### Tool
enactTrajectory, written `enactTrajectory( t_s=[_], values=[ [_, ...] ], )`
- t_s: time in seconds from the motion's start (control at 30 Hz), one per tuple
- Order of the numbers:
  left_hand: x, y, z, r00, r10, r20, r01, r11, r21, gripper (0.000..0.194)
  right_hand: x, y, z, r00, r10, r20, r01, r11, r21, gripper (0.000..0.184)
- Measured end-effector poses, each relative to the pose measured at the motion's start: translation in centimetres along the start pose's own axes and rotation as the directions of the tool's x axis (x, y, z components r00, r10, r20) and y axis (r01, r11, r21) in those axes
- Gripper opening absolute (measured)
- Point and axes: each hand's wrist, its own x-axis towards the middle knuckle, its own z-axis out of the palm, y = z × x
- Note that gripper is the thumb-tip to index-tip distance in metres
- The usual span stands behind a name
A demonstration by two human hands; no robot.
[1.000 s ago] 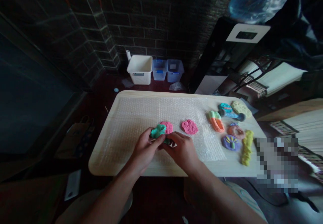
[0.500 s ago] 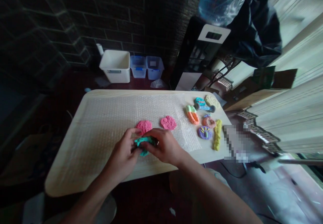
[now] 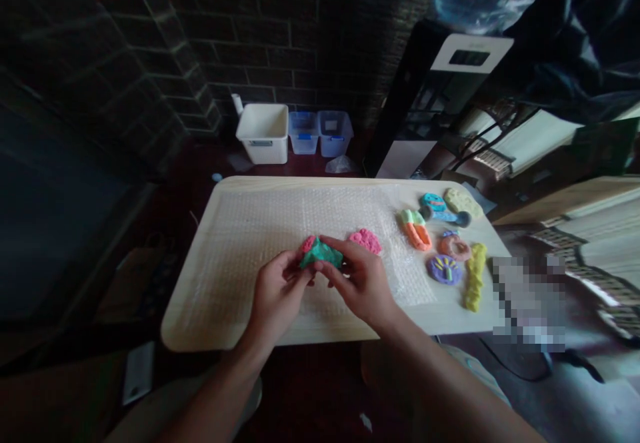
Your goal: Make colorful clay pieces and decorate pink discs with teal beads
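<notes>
The left hand (image 3: 276,284) has its thumb and fingers bent in, gripping the near left edge of a lumpy teal-green piece of soft modelling clay (image 3: 323,254). The right hand (image 3: 367,282) has the same piece by its right side, forefinger along the top edge and thumb in front; its other fingers are partly hidden. The green piece sits between both hands, over a clear bubble-wrap sheet (image 3: 260,226) on a pale wooden table (image 3: 187,326). A bumpy pink clay lump (image 3: 308,243) shows behind it; whether the two touch cannot be told. A second pink, knobbly clay lump (image 3: 367,239) lies on the sheet just beyond the right hand. Farther right are a flat purple clay disc with yellow rays (image 3: 444,269) and a twisted yellow clay strip (image 3: 475,278).
</notes>
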Motion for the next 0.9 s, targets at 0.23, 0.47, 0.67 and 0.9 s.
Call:
enactTrajectory(
  t_s=[0.23, 0.47, 0.67, 0.9],
  values=[
    [-0.4, 0.1, -0.7, 0.997, -0.017, 0.075, 0.021, 0.999, -0.051, 0.025, 0.5, -0.3, -1.5, 0.987, -0.023, 0.156, 0.054, 0.978, -0.200, 0.039],
    [-0.3, 0.5, -1.3, 0.989, -0.040, 0.145, 0.075, 0.966, -0.248, 0.021, 0.8, -0.1, -1.6, 0.917, 0.184, 0.354, -0.235, 0.966, 0.106, 0.047],
    [-0.3, 1.2, -1.6, 0.943, -0.032, 0.331, 0.103, 0.974, -0.202, 0.052, 0.7, 0.5, -1.3, 0.903, 0.211, 0.373, -0.305, 0.928, 0.212, 0.048],
    [-0.1, 0.8, -1.1, 0.979, 0.043, 0.202, -0.023, 0.995, -0.100, 0.030, 0.4, 0.7, -1.2, 0.965, 0.093, 0.243, -0.119, 0.988, 0.096, 0.032]
  ],
)
